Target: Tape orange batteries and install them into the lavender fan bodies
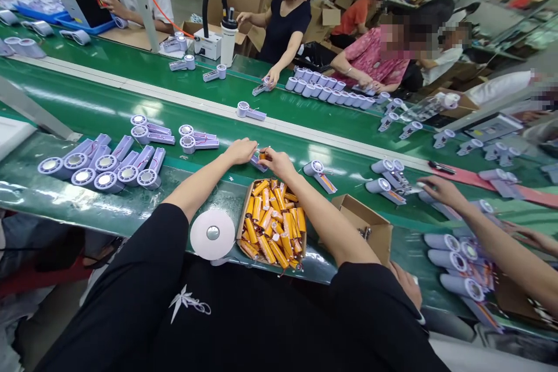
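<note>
My left hand (242,152) is closed on a light purple housing (258,164), most of which the fingers hide. My right hand (279,164) pinches a small orange battery cell (262,156) against that housing; whether it sits inside cannot be told. Just below my hands, an open cardboard box (240,231) holds many orange wrapped cells (267,218). A white roll (213,233) lies to its left. On the belt to the right is a purple handheld fan body (320,175) with an orange cell in its handle.
Several fan bodies (107,171) lie to the left, others (386,177) to the right. A small cardboard box (368,224) stands right of my forearm. A co-worker's hand (442,192) reaches in at right. Across the green belt (296,128), people handle more fan bodies.
</note>
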`<state>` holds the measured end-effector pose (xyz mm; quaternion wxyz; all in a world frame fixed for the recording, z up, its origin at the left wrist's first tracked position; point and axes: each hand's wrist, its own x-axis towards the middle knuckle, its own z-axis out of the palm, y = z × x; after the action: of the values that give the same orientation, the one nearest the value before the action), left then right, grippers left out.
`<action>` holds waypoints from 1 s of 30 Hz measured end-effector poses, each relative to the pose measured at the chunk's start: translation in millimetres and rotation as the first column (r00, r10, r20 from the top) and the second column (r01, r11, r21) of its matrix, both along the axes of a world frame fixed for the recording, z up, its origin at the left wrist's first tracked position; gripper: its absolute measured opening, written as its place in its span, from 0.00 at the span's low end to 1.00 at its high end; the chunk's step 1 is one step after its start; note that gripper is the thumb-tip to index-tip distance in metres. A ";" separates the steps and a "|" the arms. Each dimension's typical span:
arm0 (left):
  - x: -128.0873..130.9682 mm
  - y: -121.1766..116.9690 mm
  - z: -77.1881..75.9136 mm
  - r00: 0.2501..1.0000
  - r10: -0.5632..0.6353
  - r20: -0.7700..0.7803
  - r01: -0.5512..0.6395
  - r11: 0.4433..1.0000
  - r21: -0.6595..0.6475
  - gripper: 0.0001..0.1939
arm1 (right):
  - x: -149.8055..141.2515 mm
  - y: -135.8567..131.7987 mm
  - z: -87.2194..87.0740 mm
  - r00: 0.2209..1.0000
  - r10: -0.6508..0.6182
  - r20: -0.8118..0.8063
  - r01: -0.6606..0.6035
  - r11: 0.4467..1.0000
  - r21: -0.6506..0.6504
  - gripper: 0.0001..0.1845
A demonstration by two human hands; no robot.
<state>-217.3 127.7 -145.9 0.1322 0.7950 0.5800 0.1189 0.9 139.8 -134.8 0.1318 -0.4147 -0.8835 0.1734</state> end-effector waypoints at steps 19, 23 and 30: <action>21.5 14.6 -13.7 0.998 0.065 0.002 -0.064 0.993 -0.099 0.21 | -7.0 8.5 -10.2 0.917 0.145 0.373 -0.129 0.989 -0.068 0.23; 27.3 20.1 -0.2 0.998 0.065 0.009 -0.064 0.989 -0.130 0.21 | -8.6 19.4 8.4 0.905 0.181 0.385 -0.138 0.981 -0.137 0.22; -4.6 -59.8 38.0 0.994 0.033 0.105 -0.036 0.999 0.035 0.27 | 70.1 -1.7 53.8 0.995 0.003 0.101 0.008 0.994 -0.107 0.17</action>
<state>-222.0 67.9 -108.0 0.1455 0.7799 0.5837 0.1730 71.0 138.1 -81.0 0.0645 -0.4305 -0.8780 0.1992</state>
